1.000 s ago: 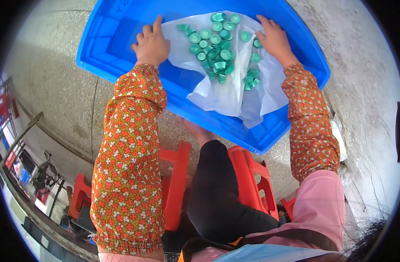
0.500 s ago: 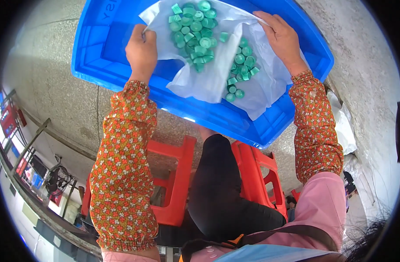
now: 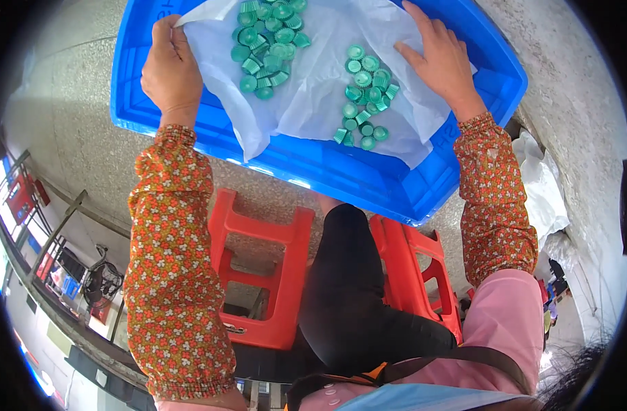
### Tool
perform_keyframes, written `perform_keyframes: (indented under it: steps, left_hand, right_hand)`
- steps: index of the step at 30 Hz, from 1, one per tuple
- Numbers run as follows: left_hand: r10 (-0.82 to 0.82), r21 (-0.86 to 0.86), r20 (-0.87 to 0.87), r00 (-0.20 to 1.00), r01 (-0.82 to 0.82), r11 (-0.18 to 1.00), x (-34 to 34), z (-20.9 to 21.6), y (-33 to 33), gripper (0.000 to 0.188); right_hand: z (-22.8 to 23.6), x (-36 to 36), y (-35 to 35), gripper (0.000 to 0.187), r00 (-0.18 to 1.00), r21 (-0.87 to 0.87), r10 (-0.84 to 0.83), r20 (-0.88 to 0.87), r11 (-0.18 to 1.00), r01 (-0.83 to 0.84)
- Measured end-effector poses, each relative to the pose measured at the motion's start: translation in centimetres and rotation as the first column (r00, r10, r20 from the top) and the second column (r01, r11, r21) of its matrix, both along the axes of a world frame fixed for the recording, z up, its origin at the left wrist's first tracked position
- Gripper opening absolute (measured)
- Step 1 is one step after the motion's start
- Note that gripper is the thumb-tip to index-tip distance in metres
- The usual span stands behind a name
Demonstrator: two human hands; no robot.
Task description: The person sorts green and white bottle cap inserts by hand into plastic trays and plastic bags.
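A thin white sheet lies in a large blue plastic crate; I cannot tell if it is plastic or cloth. On it rest two groups of small green ridged caps: a bigger left pile and a looser right cluster. My left hand pinches the sheet's left corner and holds it raised near the crate's left side. Over the sheet's right part, my right hand lies with its fingers stretched out and thumb apart, gripping nothing visible. The crate's far edge is cut off by the frame.
Two red plastic stools stand below the crate, on either side of my leg. A white plastic bag lies against the wall at right. A black fan stands behind a rail at left.
My left hand has moved left with the sheet's corner, spreading the sheet wider. The raised fold in the middle has flattened and the caps have shifted. My right hand stays over the sheet's right side.
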State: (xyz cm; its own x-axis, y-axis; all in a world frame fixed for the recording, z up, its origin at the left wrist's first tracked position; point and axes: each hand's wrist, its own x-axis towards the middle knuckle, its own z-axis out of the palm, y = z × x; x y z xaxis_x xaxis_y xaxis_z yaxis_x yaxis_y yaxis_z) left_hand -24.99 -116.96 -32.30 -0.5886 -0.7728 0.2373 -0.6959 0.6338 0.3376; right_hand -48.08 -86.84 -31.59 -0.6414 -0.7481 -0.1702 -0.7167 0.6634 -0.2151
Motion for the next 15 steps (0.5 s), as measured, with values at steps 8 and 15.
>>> perform_keyframes:
  steps: [8,15]
  left_hand:
    - [-0.018,0.182,-0.03,0.999,0.023,0.983,-0.1,-0.3,-4.3,0.031]
    - [0.273,0.897,-0.027,0.962,-0.098,0.432,0.7,-3.9,-0.4,0.081]
  right_hand:
    - [-2.2,-1.2,8.4,0.1,0.985,0.035,-0.129,0.115,0.991,0.126]
    - [-3.1,5.2,13.1,0.107,0.9,-0.246,-0.261,0.349,0.901,0.357]
